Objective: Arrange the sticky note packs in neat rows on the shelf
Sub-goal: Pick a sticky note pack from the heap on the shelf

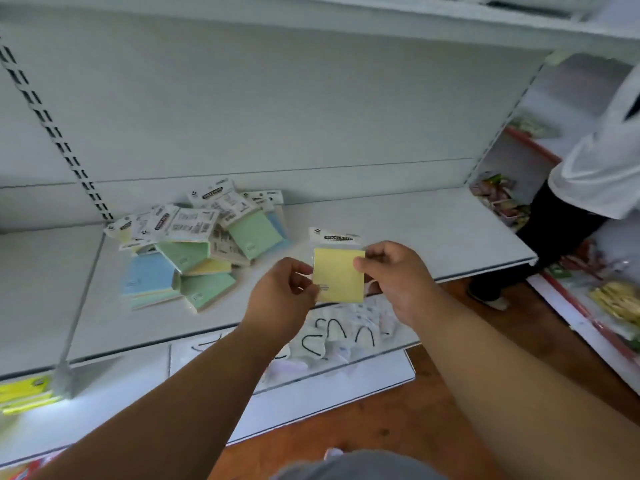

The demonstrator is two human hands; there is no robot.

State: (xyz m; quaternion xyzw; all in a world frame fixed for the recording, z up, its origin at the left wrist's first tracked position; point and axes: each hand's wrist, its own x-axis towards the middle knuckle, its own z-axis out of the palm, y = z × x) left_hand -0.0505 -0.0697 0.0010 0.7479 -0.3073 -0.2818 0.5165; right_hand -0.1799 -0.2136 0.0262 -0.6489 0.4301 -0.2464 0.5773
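left hand [282, 299] + right hand [391, 271]: fingers pinch yellow pack [338, 274] | shelf [433, 233]: jumbled, blurred pile of packs [197, 244], perhaps a dozen

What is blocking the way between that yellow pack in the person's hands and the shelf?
Nothing visible. Both the left hand and right hand hold the yellow pack over bare shelf; the heap of packs lies off to the left.
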